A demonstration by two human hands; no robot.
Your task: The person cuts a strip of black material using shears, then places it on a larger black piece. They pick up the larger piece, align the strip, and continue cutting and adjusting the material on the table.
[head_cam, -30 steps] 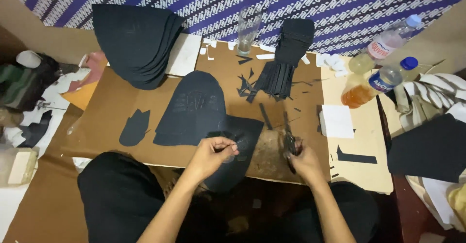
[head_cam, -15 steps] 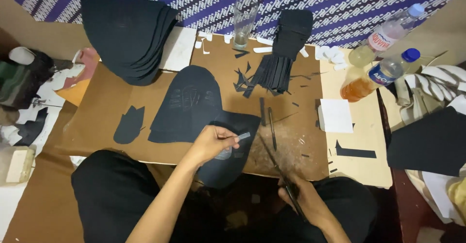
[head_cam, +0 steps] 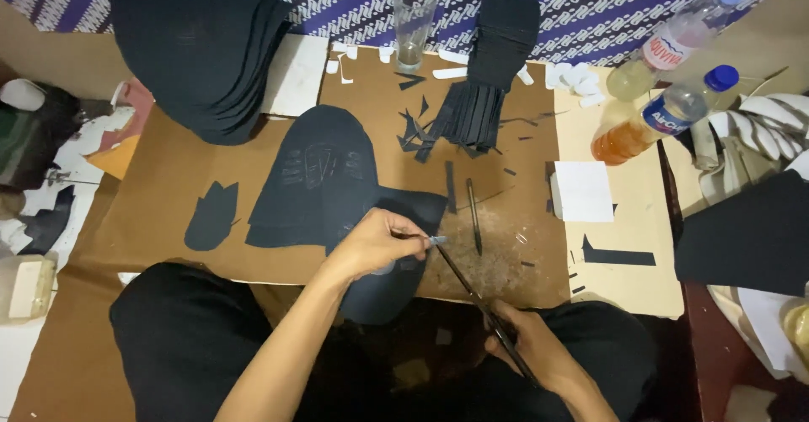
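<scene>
A dark cutout (head_cam: 211,216) lies left of the brown board's (head_cam: 168,161) large dark sheet (head_cam: 316,182). At that sheet's lower right edge, the left hand (head_cam: 375,241) is pinched on a small grey piece (head_cam: 437,240). Right of it, a long dark blade (head_cam: 472,291) is gripped by the closed right hand (head_cam: 527,350). A pen (head_cam: 474,216) and scraps (head_cam: 514,169) crowd the board beyond.

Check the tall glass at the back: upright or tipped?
Upright. The tall glass stands on its base on the brown board, rim up.

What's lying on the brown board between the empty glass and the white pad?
In the head view, between the glass and the white pad lies a fanned stack of dark strips, with small dark scraps around it.
</scene>
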